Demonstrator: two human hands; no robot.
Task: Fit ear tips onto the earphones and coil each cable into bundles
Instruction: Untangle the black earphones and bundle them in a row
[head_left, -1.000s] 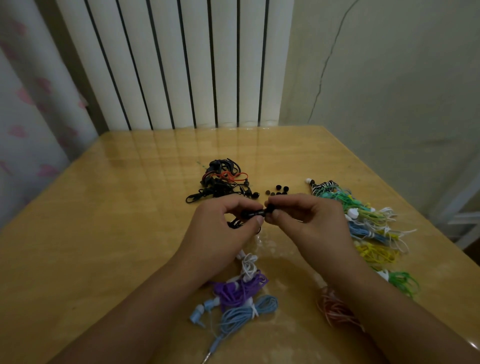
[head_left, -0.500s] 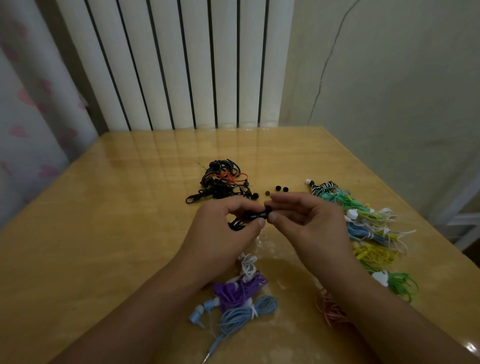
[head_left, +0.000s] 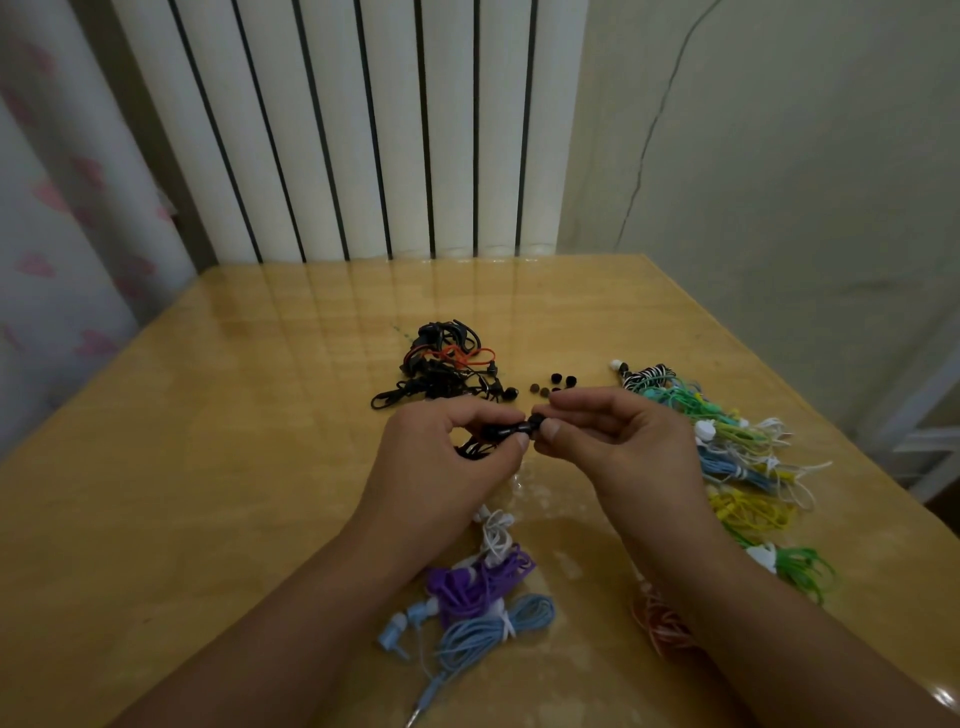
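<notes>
The left hand pinches a black earphone between thumb and curled fingers, its black cable looping out below the palm. The right hand meets it from the other side, thumb and forefinger pinching a small black ear tip at the earphone's end; whether the tip is fully seated cannot be told. Both hands hover just above the wooden table, near its middle. Just beyond the fingertips lie a few loose ear tips, dark and scattered on the bare wood. To their left sits a tangle of black earphones with an orange cable threaded through it. On the right side of the table a row of coiled bundles runs toward the near edge: a black-and-white striped bundle, then green bundles, a blue bundle, a yellow bundle and a bright green bundle, each lying directly on the table. An orange-and-white bundle shows partly under the right forearm. Below the left wrist lie a white bundle, a purple bundle and a pale blue bundle, touching one another. A white ribbed radiator stands behind the table, beside a curtain with pink marks.
</notes>
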